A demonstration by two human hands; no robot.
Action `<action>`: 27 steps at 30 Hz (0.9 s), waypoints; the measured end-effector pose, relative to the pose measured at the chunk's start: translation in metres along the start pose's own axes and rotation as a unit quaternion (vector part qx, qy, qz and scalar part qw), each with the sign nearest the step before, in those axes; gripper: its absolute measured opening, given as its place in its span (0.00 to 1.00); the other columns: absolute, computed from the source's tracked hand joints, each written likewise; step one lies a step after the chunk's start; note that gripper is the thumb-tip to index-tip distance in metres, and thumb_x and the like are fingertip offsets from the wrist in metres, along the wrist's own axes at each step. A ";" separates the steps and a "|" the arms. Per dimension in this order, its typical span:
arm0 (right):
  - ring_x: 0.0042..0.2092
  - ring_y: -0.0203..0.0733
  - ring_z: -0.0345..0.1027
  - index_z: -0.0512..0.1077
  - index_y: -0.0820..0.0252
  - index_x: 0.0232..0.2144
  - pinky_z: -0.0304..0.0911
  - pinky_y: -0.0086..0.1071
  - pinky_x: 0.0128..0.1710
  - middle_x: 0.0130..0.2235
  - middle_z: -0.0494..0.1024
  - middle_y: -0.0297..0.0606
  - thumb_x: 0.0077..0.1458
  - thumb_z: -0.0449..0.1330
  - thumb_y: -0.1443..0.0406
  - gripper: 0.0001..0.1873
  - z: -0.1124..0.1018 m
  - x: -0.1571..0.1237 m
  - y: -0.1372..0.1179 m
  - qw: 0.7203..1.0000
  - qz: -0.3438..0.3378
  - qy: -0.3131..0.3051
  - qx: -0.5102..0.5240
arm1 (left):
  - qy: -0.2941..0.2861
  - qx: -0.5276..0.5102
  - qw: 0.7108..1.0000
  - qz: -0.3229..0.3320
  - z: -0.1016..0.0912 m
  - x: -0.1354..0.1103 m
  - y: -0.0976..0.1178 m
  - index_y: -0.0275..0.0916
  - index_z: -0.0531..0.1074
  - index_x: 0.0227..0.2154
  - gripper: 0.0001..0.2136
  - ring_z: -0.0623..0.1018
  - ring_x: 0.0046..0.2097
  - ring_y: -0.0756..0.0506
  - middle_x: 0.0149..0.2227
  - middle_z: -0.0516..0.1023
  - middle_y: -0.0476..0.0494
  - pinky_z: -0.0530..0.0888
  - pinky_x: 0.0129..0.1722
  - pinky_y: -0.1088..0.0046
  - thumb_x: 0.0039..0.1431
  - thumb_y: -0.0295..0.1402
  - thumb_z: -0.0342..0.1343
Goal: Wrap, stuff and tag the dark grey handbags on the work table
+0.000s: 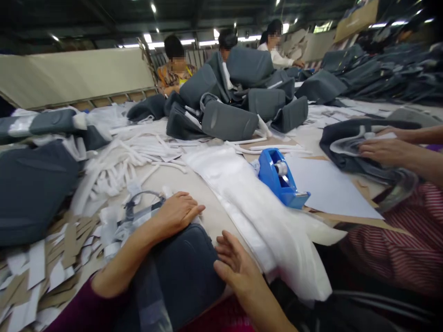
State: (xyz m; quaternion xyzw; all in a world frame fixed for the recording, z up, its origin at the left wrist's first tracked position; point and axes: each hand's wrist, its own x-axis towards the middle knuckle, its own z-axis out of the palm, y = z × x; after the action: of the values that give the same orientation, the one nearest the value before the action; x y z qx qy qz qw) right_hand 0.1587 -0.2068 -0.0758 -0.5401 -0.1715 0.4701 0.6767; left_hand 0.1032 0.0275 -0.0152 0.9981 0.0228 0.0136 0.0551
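Observation:
A dark grey padded bag lies at the near table edge in front of me. My left hand rests flat on its top left corner, fingers stretched toward the right and holding nothing. My right hand presses its open palm against the bag's right side, fingers apart. Beside the left hand lies a bundle of clear plastic wrap with a grey strap. Just right of my hands runs a long stack of white plastic bags.
A blue tape dispenser sits on white sheets beyond the stack. At right, a co-worker's hands handle a grey bag. More grey bags are piled mid-table and far left. Paper and cardboard scraps litter the left. People sit at the far end.

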 end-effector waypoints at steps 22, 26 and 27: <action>0.53 0.50 0.67 0.54 0.47 0.64 0.65 0.45 0.53 0.57 0.66 0.41 0.35 0.71 0.69 0.54 0.025 0.038 -0.021 0.991 0.086 -0.057 0.080 | -0.149 -0.152 0.977 0.023 -0.022 0.009 0.004 0.39 0.71 0.33 0.26 0.68 0.38 0.43 0.33 0.71 0.44 0.60 0.51 0.62 0.68 0.47 0.30; 0.49 0.48 0.69 0.54 0.47 0.64 0.65 0.44 0.52 0.51 0.70 0.38 0.38 0.68 0.70 0.52 0.028 0.038 -0.014 0.993 0.099 -0.043 0.044 | -0.162 -0.161 0.973 0.040 -0.027 0.006 0.006 0.41 0.72 0.37 0.23 0.68 0.41 0.43 0.34 0.73 0.46 0.59 0.54 0.62 0.65 0.52 0.38; 0.48 0.48 0.69 0.55 0.48 0.64 0.66 0.44 0.52 0.50 0.70 0.38 0.38 0.68 0.70 0.51 0.027 0.039 -0.014 0.993 0.100 -0.042 0.036 | -0.165 -0.160 0.972 0.041 -0.028 0.006 0.006 0.42 0.72 0.38 0.22 0.68 0.42 0.43 0.35 0.73 0.46 0.58 0.55 0.62 0.63 0.54 0.41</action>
State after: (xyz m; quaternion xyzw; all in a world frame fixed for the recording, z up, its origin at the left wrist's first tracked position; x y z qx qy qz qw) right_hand 0.1640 -0.1589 -0.0647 -0.5098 -0.1280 0.5636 0.6372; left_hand 0.1084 0.0247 0.0132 0.9648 -0.0302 -0.1460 0.2166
